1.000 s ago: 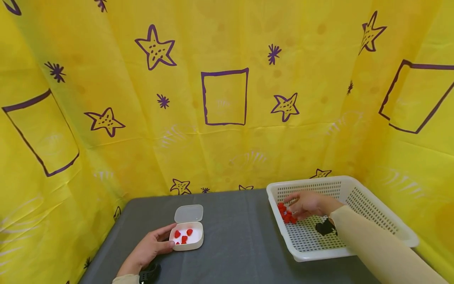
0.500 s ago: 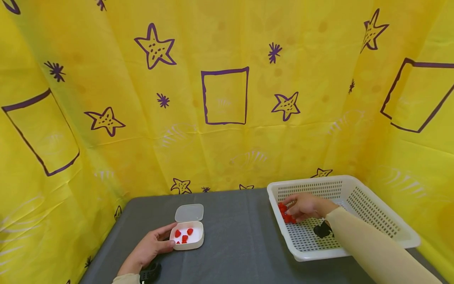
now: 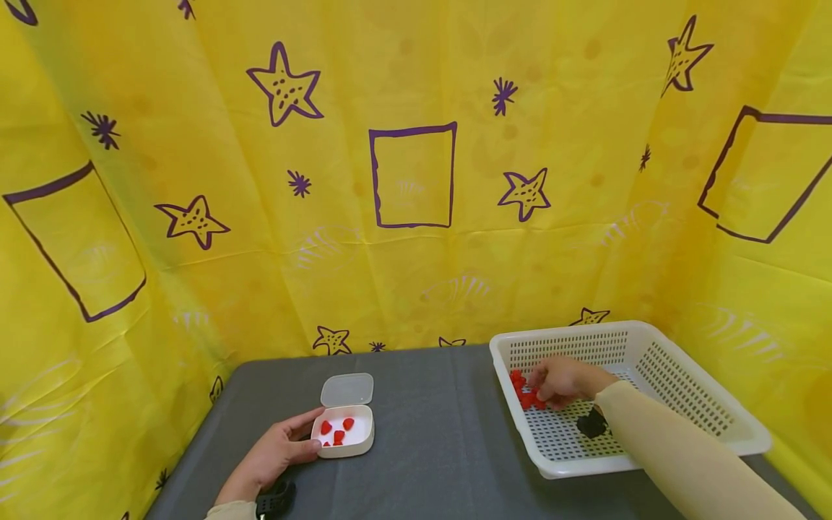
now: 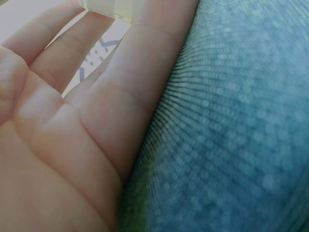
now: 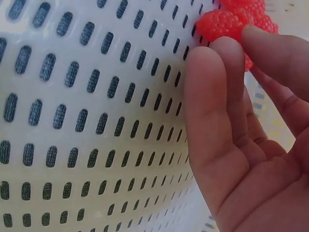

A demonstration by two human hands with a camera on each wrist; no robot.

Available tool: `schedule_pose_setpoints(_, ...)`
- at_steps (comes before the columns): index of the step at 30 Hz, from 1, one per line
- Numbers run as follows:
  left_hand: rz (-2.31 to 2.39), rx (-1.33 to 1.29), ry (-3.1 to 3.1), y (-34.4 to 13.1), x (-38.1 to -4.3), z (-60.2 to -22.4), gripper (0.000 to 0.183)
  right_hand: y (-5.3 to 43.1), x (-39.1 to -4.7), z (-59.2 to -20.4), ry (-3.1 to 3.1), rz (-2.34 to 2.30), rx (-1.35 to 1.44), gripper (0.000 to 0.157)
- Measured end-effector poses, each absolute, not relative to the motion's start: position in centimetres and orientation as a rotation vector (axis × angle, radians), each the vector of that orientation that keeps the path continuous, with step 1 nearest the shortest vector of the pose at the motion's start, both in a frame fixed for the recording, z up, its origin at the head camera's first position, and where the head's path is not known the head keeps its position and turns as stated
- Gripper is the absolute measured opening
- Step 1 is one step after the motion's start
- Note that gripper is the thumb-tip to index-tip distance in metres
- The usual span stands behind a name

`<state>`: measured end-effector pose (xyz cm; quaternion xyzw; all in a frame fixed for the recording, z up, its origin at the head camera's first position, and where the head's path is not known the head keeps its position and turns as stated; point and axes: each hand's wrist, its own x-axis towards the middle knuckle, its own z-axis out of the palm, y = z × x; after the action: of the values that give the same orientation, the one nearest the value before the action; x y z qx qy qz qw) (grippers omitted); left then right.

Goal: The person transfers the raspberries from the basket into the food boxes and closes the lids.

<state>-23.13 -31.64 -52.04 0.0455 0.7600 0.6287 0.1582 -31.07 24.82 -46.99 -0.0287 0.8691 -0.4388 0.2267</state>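
Observation:
My left hand grips the left side of a small white box, thumb at the front and fingers behind. Its translucent lid is flipped back. Several red pieces lie inside. Over at the right, my right hand reaches into a white plastic basket. In the right wrist view its thumb and fingertips pinch a red toy raspberry, beside more raspberries. A pile of raspberries sits along the basket's left wall. The left wrist view shows the palm and only a sliver of the box.
Black pieces lie in the basket near the right forearm, which hides part of the basket. Grey cloth covers the table between box and basket. A yellow patterned curtain encloses the back and sides.
My right hand has dipped slightly, and its fingers have drawn together at the raspberries. The left hand and the box have stayed in place.

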Motion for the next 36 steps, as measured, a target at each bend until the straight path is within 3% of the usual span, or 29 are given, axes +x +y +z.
schedule_pose_setpoints(6, 1.790, 0.131, 2.179, -31.7, -23.1, -52.0, 0.072, 25.3, -31.2, -47.1, 2.422, -1.162, -0.042, 0.018)
schedule_pose_setpoints(14, 1.784, 0.124, 2.192, -31.6, -23.0, -51.8, 0.071, 25.6, -31.5, -47.3, 2.449, -1.117, -0.048, 0.022)
schedule_pose_setpoints(27, 1.793, 0.139, 2.187, -31.7, -23.1, -52.1, 0.072, 26.3, -31.5, -45.8, 2.432, -1.295, -0.066, 0.012)
schedule_pose_setpoints(32, 1.793, 0.135, 2.176, -31.7, -23.1, -52.1, 0.072, 27.2, -31.9, -45.2, 2.370, -1.415, -0.130, 0.017)
schedule_pose_setpoints(36, 1.788, 0.137, 2.177, -31.7, -23.1, -52.0, 0.072, 27.2, -32.3, -43.9, 2.246, -1.585, -0.199, 0.030)
